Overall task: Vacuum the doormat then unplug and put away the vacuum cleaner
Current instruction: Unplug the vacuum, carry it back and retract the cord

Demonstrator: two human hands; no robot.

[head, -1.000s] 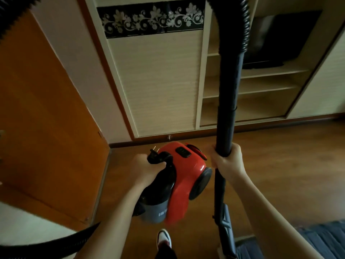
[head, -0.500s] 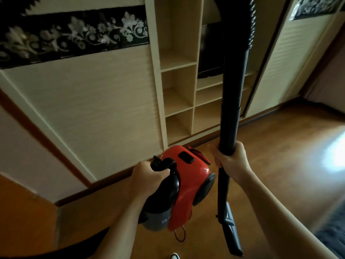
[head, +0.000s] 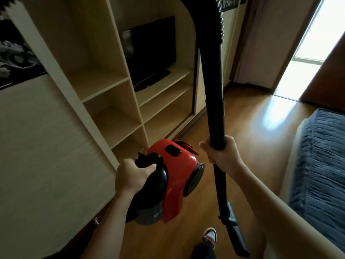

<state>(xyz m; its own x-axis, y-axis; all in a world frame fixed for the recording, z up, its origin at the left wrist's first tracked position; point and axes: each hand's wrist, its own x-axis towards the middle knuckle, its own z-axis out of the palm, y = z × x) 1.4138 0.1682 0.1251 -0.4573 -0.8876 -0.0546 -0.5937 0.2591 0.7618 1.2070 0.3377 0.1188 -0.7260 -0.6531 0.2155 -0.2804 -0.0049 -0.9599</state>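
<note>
1. A person carries a red canister vacuum cleaner (head: 177,165) clear of the wooden floor (head: 252,128). It hangs at mid-frame, in front of a pale shelf unit (head: 115,101).
2. The left hand (head: 130,176) has its fingers clamped round the black carrying handle on top of the machine. The metal prongs of a plug (head: 142,153) show just above the knuckles.
3. The right hand (head: 224,156) has its fingers wrapped tight round the black wand (head: 214,118), held nearly upright. The ribbed hose (head: 221,19) runs out of the top of the frame, and the floor nozzle (head: 237,232) hangs low near a white-toed shoe (head: 210,235).
4. Writing on the grey dust bin (head: 149,215) is too blurred to read.
5. A dark flat-screen television (head: 151,51) stands on an upper shelf. A cupboard door with a black floral band (head: 13,58) fills the left side.
6. A bed with a blue ribbed cover (head: 321,165) lies at the right. Daylight from a bright doorway (head: 317,43) glares on the floor between the bed and the shelves.
</note>
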